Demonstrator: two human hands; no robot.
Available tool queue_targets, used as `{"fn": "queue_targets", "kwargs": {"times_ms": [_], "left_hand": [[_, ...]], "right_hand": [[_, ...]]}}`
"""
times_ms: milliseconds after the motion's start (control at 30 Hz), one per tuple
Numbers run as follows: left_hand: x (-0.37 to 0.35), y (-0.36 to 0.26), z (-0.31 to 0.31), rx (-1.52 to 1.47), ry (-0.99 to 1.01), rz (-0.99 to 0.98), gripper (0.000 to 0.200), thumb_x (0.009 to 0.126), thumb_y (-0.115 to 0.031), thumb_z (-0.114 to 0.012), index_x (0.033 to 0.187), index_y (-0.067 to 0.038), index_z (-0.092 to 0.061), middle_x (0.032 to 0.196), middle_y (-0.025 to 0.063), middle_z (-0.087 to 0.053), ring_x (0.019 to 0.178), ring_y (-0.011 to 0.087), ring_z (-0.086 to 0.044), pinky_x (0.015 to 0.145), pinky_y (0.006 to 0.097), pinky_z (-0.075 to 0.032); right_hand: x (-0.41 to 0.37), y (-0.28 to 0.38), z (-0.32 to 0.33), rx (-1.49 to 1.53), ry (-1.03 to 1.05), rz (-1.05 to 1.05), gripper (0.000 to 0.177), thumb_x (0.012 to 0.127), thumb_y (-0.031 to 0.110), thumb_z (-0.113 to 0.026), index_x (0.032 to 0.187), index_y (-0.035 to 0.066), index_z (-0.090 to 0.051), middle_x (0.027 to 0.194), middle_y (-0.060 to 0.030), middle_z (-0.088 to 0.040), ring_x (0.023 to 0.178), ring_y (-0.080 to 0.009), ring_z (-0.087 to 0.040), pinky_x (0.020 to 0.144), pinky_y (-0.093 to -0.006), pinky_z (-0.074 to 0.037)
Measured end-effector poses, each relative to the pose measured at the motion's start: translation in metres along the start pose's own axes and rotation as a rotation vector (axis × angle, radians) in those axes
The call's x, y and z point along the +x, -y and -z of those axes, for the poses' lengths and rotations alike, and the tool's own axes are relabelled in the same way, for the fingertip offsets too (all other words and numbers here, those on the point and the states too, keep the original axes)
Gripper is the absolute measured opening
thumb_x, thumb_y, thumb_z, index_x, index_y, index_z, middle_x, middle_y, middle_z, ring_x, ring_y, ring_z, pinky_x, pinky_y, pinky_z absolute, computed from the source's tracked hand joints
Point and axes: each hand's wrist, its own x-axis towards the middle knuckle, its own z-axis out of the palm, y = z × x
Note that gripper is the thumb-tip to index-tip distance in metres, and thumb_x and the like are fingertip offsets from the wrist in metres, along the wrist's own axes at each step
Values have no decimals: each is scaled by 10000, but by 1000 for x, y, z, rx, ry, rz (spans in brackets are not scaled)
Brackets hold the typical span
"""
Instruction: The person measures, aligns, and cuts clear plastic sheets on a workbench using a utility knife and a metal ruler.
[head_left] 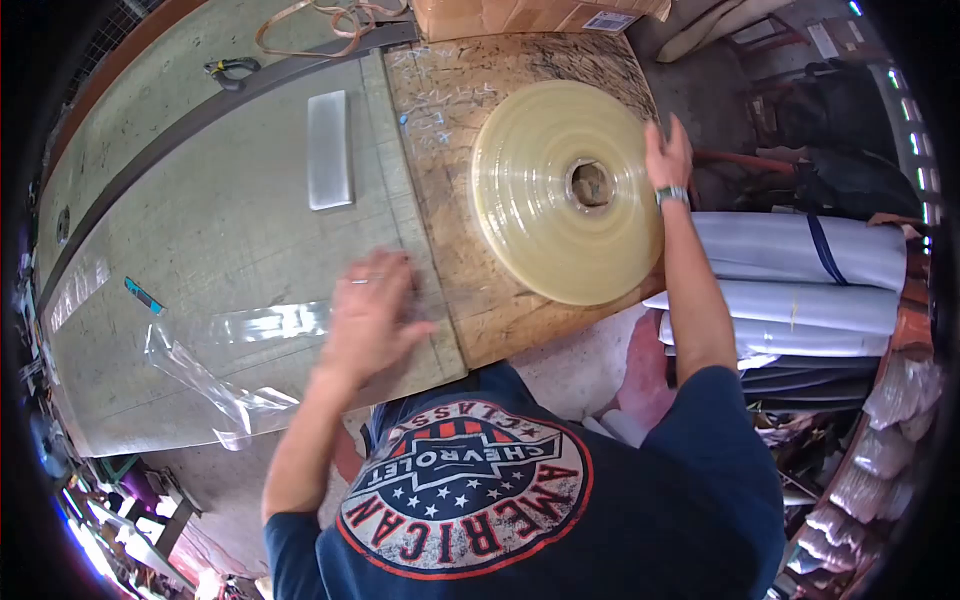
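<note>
A wide roll of clear, yellowish plastic film (530, 235) lies flat on the wooden tabletop, with a round hole through its core. My right hand (668, 160) is at the roll's right edge, fingers stretched out and apart. On the grey-green mat, my left hand (372, 315) lies palm down with its fingers spread. A strip of clear film (270, 324) runs leftward from under or beside that hand. Crumpled film (232, 400) hangs near the mat's front edge. Further back sits a neat stack of clear plastic pieces (329, 150).
A blue utility knife (143, 295) lies at the mat's left. Small snips (231, 72) and a looped tan band (340, 22) are toward the back, beside a cardboard box (520, 14). Large white rolls (800, 300) are stacked to the right, below table level.
</note>
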Motion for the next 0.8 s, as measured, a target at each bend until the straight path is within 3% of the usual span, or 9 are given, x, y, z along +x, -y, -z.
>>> {"fn": "queue_targets", "kwargs": {"times_ms": [33,67,167,200,300,333,467,567,800], "left_hand": [[18,-21,-33,31,-18,-49,814,761,-474,-841,1386,-25,-575,1463,195,-552,1454,385,-410,1218,527,-288],[34,-36,-58,36,-85,-94,738,773,-484,-824,1317,-36,-606,1375,174,-595,1381,378,-466,1163,523,-343],[48,-47,-92,81,80,-1,603,795,-464,-809,1201,-50,-642,1230,125,-641,1253,353,-537,1066,525,-394],[48,-48,-95,65,-10,-57,410,837,-398,-790,1039,-60,-674,1021,89,-673,1039,312,-615,945,489,-442],[42,-37,-93,-86,153,-96,289,872,-335,-748,992,-77,-697,896,105,-718,924,323,-661,910,475,-494],[44,-49,-78,-94,97,-60,180,882,-246,-748,916,-73,-709,766,127,-691,763,342,-667,759,453,-533],[31,-38,-55,-229,178,154,136,888,-171,-773,895,-45,-725,712,144,-670,645,322,-670,602,431,-516],[22,-27,-52,-173,196,254,171,864,-178,-816,863,-30,-731,656,133,-656,551,260,-618,555,391,-498],[15,10,-17,-158,133,472,217,875,-169,-829,869,16,-715,665,147,-677,564,174,-629,552,345,-496]], "right_hand": [[29,12,-11,150,81,135,691,961,507,-632,1409,-13,-557,1450,-243,-570,1363,-410,-511,1151,-469,-397],[47,46,-10,146,139,242,648,980,494,-615,1407,8,-569,1458,-225,-571,1364,-396,-513,1153,-459,-399],[81,83,-61,283,401,442,663,982,564,-584,1422,69,-576,1463,-193,-575,1360,-380,-517,1159,-460,-394],[76,92,-67,281,546,433,675,980,597,-569,1429,94,-577,1458,-187,-580,1361,-372,-517,1166,-464,-384],[56,83,-90,148,553,610,692,973,657,-535,1442,151,-578,1432,-171,-599,1364,-350,-520,1180,-487,-356],[56,78,-94,191,546,603,709,961,690,-524,1449,177,-575,1424,-162,-601,1362,-339,-522,1185,-506,-338],[49,69,-91,141,555,527,720,936,692,-548,1420,160,-596,1431,-168,-593,1357,-345,-521,1171,-504,-346],[54,80,-77,184,488,483,664,924,624,-611,1346,114,-641,1390,-180,-618,1329,-356,-532,1143,-486,-366],[43,44,-67,115,386,267,656,935,616,-600,1335,99,-645,1351,-177,-639,1297,-386,-547,1115,-522,-384]]}}
